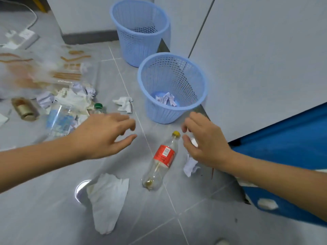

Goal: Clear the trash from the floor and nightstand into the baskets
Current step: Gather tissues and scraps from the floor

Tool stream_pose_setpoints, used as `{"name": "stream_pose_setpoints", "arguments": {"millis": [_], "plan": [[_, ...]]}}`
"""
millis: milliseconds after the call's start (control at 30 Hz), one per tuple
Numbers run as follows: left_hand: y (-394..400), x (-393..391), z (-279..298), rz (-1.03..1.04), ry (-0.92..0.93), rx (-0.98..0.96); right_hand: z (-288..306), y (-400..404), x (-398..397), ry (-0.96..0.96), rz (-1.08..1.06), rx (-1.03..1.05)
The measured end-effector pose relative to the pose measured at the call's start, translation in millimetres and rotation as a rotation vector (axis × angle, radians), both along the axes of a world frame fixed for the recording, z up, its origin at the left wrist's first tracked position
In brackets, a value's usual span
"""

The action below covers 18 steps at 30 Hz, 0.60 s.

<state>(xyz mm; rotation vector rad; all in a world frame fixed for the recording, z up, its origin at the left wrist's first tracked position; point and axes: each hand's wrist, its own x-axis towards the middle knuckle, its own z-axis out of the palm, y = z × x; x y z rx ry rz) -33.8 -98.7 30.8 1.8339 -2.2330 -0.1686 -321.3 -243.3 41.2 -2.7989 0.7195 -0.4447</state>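
Observation:
Two blue mesh baskets stand on the grey tile floor. The near basket holds crumpled paper; the far basket looks empty. An empty plastic bottle with a red label and yellow cap lies between my hands. My left hand hovers over the floor with fingers spread and relaxed, holding nothing. My right hand hangs just right of the bottle's cap, fingers loosely curled, above a crumpled paper ball. A white tissue lies in front, and another crumpled paper sits left of the near basket.
A heap of litter lies at the left: a clear bottle, a brown jar, a green-capped bottle, wrappers and paper. A power strip is far left. Grey cabinet doors and blue fabric bound the right.

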Motion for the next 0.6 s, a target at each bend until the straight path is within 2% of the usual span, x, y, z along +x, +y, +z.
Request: {"name": "stream_pose_setpoints", "arguments": {"millis": [100, 167, 200, 333, 500, 533, 600], "plan": [[68.5, 2.9, -48.7, -0.003, -0.007, 0.156, -49.7, 28.0, -44.5, 0.297, -0.015, 0.095], [102.7, -5.0, -82.7, 0.014, -0.008, 0.216, -90.3, 32.6, -64.2, 0.539, -0.135, 0.158], [116.5, -10.2, -98.5, 0.029, -0.007, 0.233, -107.6, 32.7, -69.6, 0.596, -0.213, 0.206], [157.8, -34.8, -145.8, 0.049, -0.040, 0.374, -156.8, 38.0, -76.8, 0.575, -0.475, 0.435], [181.0, -47.5, -180.7, -0.047, -0.052, 0.555, -184.4, 67.2, -72.6, 0.494, -0.510, 0.425], [182.0, -48.5, -182.3, -0.064, -0.053, 0.515, -186.0, 70.9, -73.5, 0.491, -0.515, 0.408], [189.5, -46.2, -186.4, -0.119, -0.023, 0.284, -188.4, 76.7, -78.7, 0.506, -0.503, 0.385]]}}
